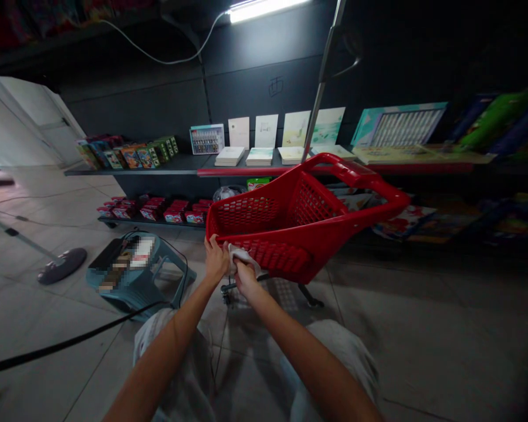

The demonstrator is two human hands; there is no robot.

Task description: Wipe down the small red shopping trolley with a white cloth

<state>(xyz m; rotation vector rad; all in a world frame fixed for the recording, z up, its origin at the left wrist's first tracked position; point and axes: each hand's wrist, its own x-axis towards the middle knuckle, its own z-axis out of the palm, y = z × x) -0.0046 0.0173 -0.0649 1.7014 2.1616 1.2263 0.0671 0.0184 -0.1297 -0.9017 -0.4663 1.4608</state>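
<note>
A red plastic shopping cart (325, 246) stands in front of me, its handle to the right and its narrow end to the left. My left hand (216, 258) grips the cart's rim at the near left corner, fingers hooked over the edge. Just beside it, my right hand (245, 275) is closed on a white cloth (242, 255), which it presses against the cart's perforated side. Part of the cloth is hidden under the fingers. Below the basket, a caster and dark frame legs show.
Left of my knees stands a blue-grey plastic stool (158, 281) with blurred items on top and a black cable beside it. A round stand base (62, 266) is farther left. Behind the cart, a dark shelf (180, 164) holds books and boxed goods, with red packs (176, 212) below.
</note>
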